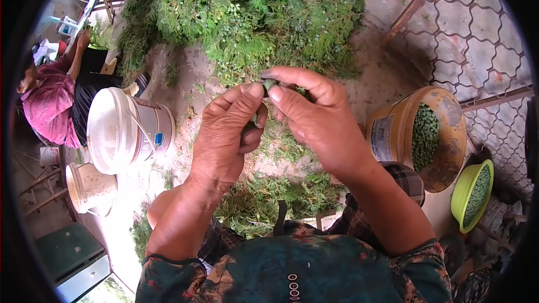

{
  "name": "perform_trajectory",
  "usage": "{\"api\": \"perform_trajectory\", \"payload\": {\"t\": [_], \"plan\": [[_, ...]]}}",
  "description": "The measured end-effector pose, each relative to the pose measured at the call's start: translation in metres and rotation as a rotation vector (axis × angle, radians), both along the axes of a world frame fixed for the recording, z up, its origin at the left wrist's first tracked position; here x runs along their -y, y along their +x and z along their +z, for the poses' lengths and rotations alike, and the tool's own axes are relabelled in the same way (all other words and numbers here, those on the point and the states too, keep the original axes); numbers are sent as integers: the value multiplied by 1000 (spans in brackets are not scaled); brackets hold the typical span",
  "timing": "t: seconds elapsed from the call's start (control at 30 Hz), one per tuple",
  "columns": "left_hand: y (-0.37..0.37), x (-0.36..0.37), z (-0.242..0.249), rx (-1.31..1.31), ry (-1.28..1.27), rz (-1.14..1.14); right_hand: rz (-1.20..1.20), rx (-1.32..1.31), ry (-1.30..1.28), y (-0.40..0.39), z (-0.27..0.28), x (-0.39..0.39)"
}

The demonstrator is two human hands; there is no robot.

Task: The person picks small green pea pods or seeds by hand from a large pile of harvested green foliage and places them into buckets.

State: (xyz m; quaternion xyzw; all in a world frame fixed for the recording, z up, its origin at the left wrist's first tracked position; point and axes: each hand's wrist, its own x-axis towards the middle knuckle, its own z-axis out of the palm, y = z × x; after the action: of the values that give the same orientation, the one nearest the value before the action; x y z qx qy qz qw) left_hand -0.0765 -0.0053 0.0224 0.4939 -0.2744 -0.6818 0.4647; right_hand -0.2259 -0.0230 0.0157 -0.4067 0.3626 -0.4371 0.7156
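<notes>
My left hand [224, 126] and my right hand [314, 109] meet in front of me above the floor, thumbs and index fingers pinched together. Between their tips sits a small green piece [269, 85], which looks like a conifer seed cone; the fingers cover most of it. My left hand's other fingers curl inward, with a bit of pale green showing near them. Behind my hands lies a big heap of cut green conifer branches [241, 22] bearing small bluish-green cones. More green sprigs [269, 196] are strewn at my lap and feet.
At right, a tan bucket [404, 129] and a lime-green basin [465, 191] hold small green cones, beside a wire-mesh screen [471, 28]. At left stand a white lidded bucket [132, 129] and a smaller pail [90, 188]. Another person [50, 101] sits at far left.
</notes>
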Motion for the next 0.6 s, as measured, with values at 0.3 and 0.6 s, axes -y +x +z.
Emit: {"api": "perform_trajectory", "payload": {"t": [0.3, 0.6], "plan": [[8, 0, 3, -229, 81, -41, -111, -511, -626, 2, -9, 2], [8, -1, 5, -49, 43, -101, 15, -169, -304, -3, 15, 2]]}}
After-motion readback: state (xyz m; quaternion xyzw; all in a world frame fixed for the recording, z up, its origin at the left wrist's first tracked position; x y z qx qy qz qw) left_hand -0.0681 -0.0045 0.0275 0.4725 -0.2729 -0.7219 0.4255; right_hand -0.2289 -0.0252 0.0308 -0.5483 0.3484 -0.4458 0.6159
